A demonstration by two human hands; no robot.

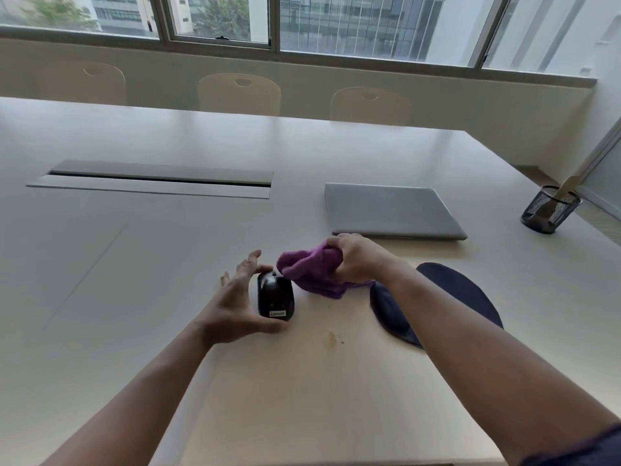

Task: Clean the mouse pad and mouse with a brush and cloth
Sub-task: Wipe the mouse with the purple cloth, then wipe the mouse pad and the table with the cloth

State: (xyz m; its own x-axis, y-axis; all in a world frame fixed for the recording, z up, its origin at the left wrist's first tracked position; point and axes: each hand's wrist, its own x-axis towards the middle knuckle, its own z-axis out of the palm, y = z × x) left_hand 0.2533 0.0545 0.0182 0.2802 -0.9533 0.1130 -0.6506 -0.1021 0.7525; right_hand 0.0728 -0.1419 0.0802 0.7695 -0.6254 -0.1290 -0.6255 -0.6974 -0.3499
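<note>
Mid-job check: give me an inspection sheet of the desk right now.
Surface: pale table, small brown stain near the mouse.
Job's things: black Lenovo mouse on the table; purple cloth; dark mouse pad under the right forearm; brush handle in mesh cup.
Clutter: closed laptop.
Grippers: left hand open around the mouse; right hand clutching the cloth.
Cables: nothing seen.
Surroundings: chairs, windows.
</note>
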